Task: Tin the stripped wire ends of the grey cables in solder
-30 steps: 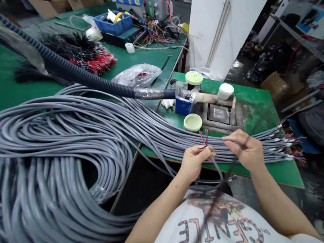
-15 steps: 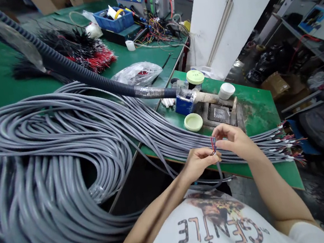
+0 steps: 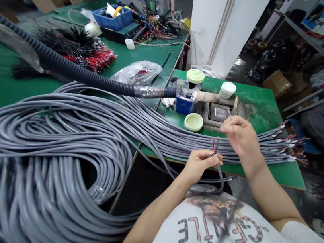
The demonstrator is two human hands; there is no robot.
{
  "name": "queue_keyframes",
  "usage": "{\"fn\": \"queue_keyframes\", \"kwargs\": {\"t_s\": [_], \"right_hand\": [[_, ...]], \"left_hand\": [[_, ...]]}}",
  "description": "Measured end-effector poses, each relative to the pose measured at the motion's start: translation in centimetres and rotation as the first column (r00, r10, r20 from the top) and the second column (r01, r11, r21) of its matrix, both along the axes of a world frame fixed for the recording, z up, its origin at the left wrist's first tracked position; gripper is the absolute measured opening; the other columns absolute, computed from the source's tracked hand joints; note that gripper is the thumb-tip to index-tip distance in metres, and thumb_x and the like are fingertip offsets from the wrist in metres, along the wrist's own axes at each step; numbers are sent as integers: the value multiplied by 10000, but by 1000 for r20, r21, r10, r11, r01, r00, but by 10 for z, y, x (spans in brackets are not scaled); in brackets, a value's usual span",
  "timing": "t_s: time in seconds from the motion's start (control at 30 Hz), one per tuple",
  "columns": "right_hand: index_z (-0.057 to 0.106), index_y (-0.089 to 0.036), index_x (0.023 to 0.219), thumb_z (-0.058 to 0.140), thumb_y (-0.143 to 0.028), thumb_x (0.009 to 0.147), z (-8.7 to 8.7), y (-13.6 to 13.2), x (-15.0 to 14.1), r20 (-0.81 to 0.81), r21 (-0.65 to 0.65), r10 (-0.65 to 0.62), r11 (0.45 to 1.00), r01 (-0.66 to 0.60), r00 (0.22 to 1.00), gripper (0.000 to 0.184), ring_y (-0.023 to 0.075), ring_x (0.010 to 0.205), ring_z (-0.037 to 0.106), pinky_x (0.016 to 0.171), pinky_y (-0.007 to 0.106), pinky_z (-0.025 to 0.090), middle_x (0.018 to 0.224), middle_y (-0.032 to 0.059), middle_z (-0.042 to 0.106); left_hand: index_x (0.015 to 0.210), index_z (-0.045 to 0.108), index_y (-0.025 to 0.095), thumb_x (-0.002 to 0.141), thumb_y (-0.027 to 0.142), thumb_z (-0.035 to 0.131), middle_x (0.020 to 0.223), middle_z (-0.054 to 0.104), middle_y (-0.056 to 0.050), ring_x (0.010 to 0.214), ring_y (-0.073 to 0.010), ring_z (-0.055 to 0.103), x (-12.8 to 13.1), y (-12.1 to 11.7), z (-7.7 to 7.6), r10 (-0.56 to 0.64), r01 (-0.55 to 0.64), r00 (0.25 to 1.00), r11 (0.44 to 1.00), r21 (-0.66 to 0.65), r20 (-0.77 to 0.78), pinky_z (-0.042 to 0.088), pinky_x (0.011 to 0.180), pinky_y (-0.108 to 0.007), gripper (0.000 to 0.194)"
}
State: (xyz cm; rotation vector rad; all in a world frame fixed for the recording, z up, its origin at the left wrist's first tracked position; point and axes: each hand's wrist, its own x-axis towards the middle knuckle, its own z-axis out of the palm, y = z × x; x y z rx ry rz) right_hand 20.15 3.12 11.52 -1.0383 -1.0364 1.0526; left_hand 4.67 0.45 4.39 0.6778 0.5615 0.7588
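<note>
My left hand [image 3: 201,163] pinches a grey cable [image 3: 220,173] near its stripped end. Thin coloured wires [image 3: 215,146] stick up above the fingertips, some red and some dark, and the sheath hangs down in a curve below. Off to the right and a little higher is my right hand [image 3: 240,134], apart from the wires. Its thumb and fingertips are drawn together, slightly smeared by motion; whether anything is between them cannot be made out. Behind both hands runs a thick bundle of grey cables [image 3: 167,137], with bare coloured ends [image 3: 293,143] at the right.
Beyond the bundle stand a solder pot [image 3: 218,112], a pale green lid [image 3: 193,122], a green-capped jar [image 3: 195,76] and a white cup [image 3: 227,89]. A ribbed black hose [image 3: 89,75] crosses overhead to a blue box [image 3: 184,104]. Coiled cables [image 3: 48,153] fill the left side.
My right hand has let go of the wire ends and moved right and slightly up, its fingers closing together. The left hand keeps its hold on the cable; the wires now stand slightly spread.
</note>
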Motion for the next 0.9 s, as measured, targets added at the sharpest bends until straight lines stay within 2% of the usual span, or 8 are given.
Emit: {"fn": "queue_keyframes", "kwargs": {"t_s": [0.1,0.13,0.2,0.3,0.5,0.67,0.8,0.9], "right_hand": [[650,-204,648,690,-164,679,-3,2,16,55,-90,109,991,-104,993,65,122,653,500,669,274,412,650,-25,559],[684,-197,695,704,-194,685,-5,1,19,98,-163,213,967,-195,972,23,128,678,521,678,275,417,690,-12,594],[731,-181,803,733,-255,682,-9,-1,19,136,-294,417,883,-366,899,142,145,728,554,696,281,430,783,17,649],[745,-173,814,741,-294,689,-13,-2,10,110,-317,518,827,-464,849,174,143,716,560,698,282,436,784,23,657],[700,-202,641,796,-236,645,-21,-5,-6,12,-219,295,933,-286,955,102,124,650,541,626,258,419,656,-17,608],[705,-215,663,779,-229,695,-33,-12,-3,176,-135,131,985,-108,976,82,114,620,523,600,255,408,641,-29,587],[723,-239,774,730,-211,762,-32,-21,7,431,-6,30,1000,-30,902,32,138,692,563,648,282,440,720,-12,624],[720,-275,957,668,-147,810,-29,-31,17,628,174,-69,983,-54,775,202,163,789,585,724,326,472,839,12,651]], "left_hand": [[745,748,102,576,403,838,644,703,-71,573,-137,613,-2,0,1,7,-6,1000,998,-55,18,497,598,-257,357],[753,748,102,570,408,840,644,703,-71,572,-137,614,-2,0,1,5,-3,1000,998,-63,27,499,597,-258,368],[761,750,101,567,405,843,652,706,-74,576,-139,618,-2,1,2,-13,16,999,998,-59,44,506,602,-262,372],[766,754,100,598,371,834,661,710,-76,582,-136,622,-1,1,2,-47,48,997,998,-27,66,512,610,-261,329],[784,757,101,619,327,834,669,716,-73,590,-129,636,-4,2,-5,17,-8,994,997,-79,111,508,610,-241,291],[784,745,95,579,360,859,651,704,-56,594,-126,643,-6,8,-4,110,-74,979,975,-209,169,512,607,-231,353],[788,734,90,584,358,860,667,698,-48,604,-115,639,-6,12,-2,128,-81,972,970,-229,196,513,592,-214,359],[796,730,92,596,344,856,685,700,-47,624,-114,642,-6,15,-2,141,-91,967,969,-232,213,517,588,-205,345]]}}
